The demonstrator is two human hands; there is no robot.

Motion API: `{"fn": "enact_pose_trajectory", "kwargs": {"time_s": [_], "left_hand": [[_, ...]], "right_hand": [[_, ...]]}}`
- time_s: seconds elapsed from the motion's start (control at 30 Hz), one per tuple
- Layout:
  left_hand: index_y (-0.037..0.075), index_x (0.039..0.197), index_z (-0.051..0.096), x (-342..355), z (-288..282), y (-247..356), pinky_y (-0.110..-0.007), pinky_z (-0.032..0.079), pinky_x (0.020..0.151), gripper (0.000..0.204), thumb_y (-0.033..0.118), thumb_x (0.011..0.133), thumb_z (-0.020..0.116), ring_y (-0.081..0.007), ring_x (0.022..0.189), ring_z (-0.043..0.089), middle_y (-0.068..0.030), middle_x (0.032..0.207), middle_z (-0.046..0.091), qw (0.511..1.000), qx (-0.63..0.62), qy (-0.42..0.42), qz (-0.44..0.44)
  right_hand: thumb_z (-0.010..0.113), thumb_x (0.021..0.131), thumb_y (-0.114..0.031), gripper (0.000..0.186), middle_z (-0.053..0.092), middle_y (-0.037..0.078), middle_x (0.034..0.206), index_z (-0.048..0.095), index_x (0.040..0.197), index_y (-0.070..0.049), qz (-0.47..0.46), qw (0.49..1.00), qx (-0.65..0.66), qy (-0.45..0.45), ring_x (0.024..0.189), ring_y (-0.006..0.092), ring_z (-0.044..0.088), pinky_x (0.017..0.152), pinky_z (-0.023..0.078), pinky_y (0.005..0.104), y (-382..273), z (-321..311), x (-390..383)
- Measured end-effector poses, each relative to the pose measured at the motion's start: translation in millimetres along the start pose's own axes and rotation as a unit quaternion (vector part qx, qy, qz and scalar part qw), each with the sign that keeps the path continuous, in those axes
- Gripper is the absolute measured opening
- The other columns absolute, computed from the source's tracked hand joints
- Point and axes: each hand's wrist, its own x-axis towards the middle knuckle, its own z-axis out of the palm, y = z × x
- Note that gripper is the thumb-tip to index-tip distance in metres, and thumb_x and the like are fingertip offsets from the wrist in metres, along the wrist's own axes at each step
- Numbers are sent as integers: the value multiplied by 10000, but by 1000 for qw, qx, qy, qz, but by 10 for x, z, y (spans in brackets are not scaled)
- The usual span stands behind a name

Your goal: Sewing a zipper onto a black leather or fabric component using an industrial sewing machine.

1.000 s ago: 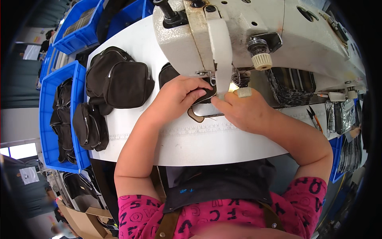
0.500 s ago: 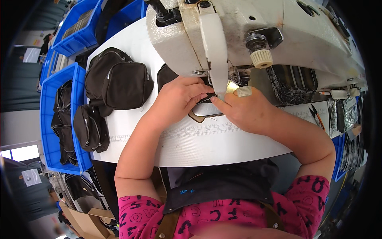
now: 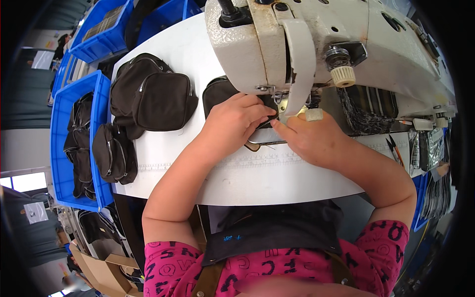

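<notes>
A dark fabric bag piece (image 3: 217, 95) with a zipper lies under the head of a white sewing machine (image 3: 242, 47). My left hand (image 3: 235, 123) is closed, its thumb and fingers pinching the edge of this piece just left of the needle area. From the other side, my right hand (image 3: 314, 141) holds the same edge, its index fingertip close to my left fingertips. Some right fingers are hidden behind the machine's thread guides and cream knob (image 3: 313, 115). A pale beige tab (image 3: 253, 146) sticks out below my left hand.
Several dark zippered pouches (image 3: 163, 101) lie on the white table (image 3: 237, 188) at left, beside a blue bin (image 3: 57, 143) of similar pouches. A stack of dark striped pieces (image 3: 368, 106) sits right of the needle. Snips (image 3: 395, 149) lie at right, and a ruler strip (image 3: 198, 164) crosses the table.
The whole view has shifted slightly, with the machine and pouches now farther right in it. My hands stay together at the fabric edge, and more of the bag piece shows left of them.
</notes>
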Motion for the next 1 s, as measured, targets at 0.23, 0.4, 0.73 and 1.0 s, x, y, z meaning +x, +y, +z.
{"fn": "enact_pose_trajectory", "kwargs": {"time_s": [0.23, 0.4, 0.73, 1.0], "left_hand": [[114, 1029, 761, 49, 27, -27, -380, 568, 804, 175, 95, 858, 729, -277, 948, 681, -44, 1003, 725, 999, -9, 24, -44], [127, 1039, 761, 64, 73, -117, -382, 568, 807, 178, 126, 863, 738, -278, 952, 684, -46, 1030, 738, 998, -15, 20, -64], [140, 1031, 763, 130, 59, -137, -396, 558, 726, 175, 187, 863, 747, -303, 824, 702, -73, 892, 742, 999, 21, 14, -26], [103, 977, 791, 136, 97, -164, -376, 557, 707, 154, 206, 863, 772, -271, 790, 720, -87, 863, 748, 996, -35, 9, -77]], "right_hand": [[607, 902, -101, 361, 668, 105, 800, 650, 1258, -63, 35, 999, -19, -4, 698, 316, 668, 611, 531, 445, 47, 84, 13], [616, 886, -91, 424, 665, 108, 804, 639, 1309, -82, 48, 998, -22, 16, 742, 326, 668, 629, 524, 449, 63, 136, 9], [648, 812, -86, 452, 645, 89, 758, 660, 1264, -77, 34, 999, -19, 31, 699, 309, 640, 624, 498, 445, 58, 125, 8], [653, 799, -79, 428, 637, 83, 750, 664, 1226, -64, 10, 998, -25, 63, 643, 303, 629, 582, 489, 436, 69, 132, 32]]}}
